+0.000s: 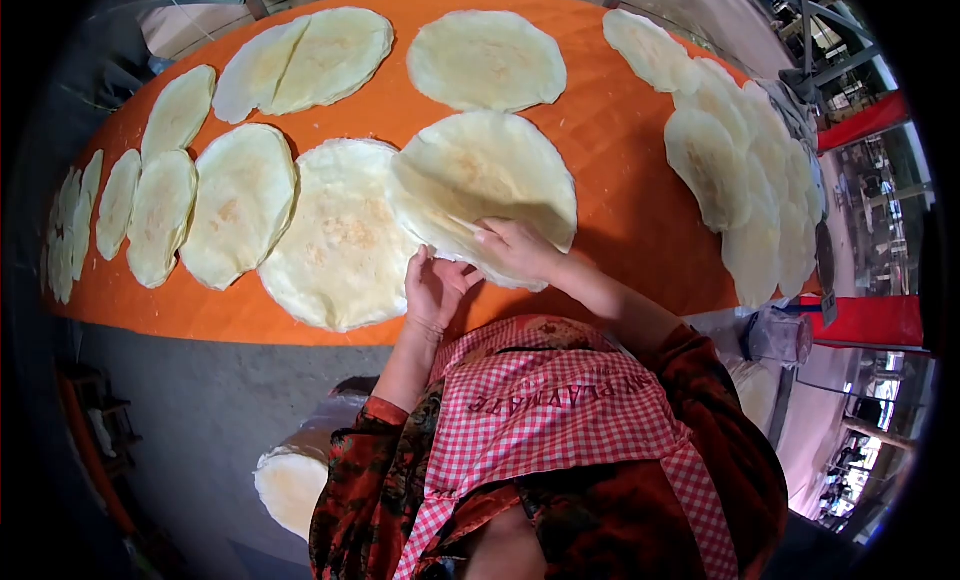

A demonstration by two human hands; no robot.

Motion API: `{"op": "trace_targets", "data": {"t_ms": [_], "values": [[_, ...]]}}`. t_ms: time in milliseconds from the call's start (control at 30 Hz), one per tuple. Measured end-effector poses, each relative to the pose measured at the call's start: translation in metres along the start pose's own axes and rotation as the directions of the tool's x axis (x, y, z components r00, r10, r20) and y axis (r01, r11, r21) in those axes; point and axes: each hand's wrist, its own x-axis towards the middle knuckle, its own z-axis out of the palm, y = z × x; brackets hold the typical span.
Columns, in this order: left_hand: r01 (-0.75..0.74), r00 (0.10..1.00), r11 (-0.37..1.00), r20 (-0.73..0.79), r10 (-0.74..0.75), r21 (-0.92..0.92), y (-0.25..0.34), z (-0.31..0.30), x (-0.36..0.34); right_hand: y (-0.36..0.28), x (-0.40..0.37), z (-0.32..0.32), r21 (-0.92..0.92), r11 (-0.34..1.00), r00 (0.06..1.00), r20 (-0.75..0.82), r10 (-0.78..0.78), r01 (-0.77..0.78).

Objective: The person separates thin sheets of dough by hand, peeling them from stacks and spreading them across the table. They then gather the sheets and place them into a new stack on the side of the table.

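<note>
The flatbread [490, 165] is directly under and ahead of the right grip [484, 230], on the orange bench [630, 240]. It is almost round, so I cannot name a clear long axis. Its broad face looks upward, and the near part is bent into a raised fold, which runs from the left side of the bread towards the right grip, sloping a little to the wearer. The right grip seems closed on this fold, with the fingers together and pointing to the left. The left grip [438, 268] is just beside it, at the near left edge of the same bread. Its fingers stand apart and the tips touch the edge; whether they also pinch it, I cannot tell.

To the left of the left grip lies the neighbour bread [340, 240], flat, with its right border covered by the flatbread. Farther ahead of both grips, well apart, lies a single bread [487, 60]. On the far right of the right grip there is a group of overlapping breads [765, 190]. The checked apron [550, 410] is close behind the grips.
</note>
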Motion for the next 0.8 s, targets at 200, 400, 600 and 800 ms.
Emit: {"op": "trace_targets", "data": {"t_ms": [200,400,600,800], "values": [[-0.016,0.993,0.976,-0.114,0.041,0.219,-0.008,-0.013,0.002,0.005,-0.004,0.006,-0.129,0.991,0.999,0.053,-0.013,0.019],[-0.006,0.962,0.949,-0.257,0.092,0.317,-0.005,0.006,0.002,0.004,-0.004,0.009,-0.187,0.981,0.998,0.012,-0.057,0.058],[-0.001,0.881,0.900,-0.425,0.207,0.436,-0.018,-0.048,0.022,0.022,0.017,0.034,-0.226,0.960,0.980,-0.144,0.133,-0.164],[-0.053,0.804,0.910,-0.523,0.283,0.412,0.003,-0.080,0.013,0.022,0.001,-0.148,0.192,0.968,0.862,-0.449,0.235,-0.163]]}}
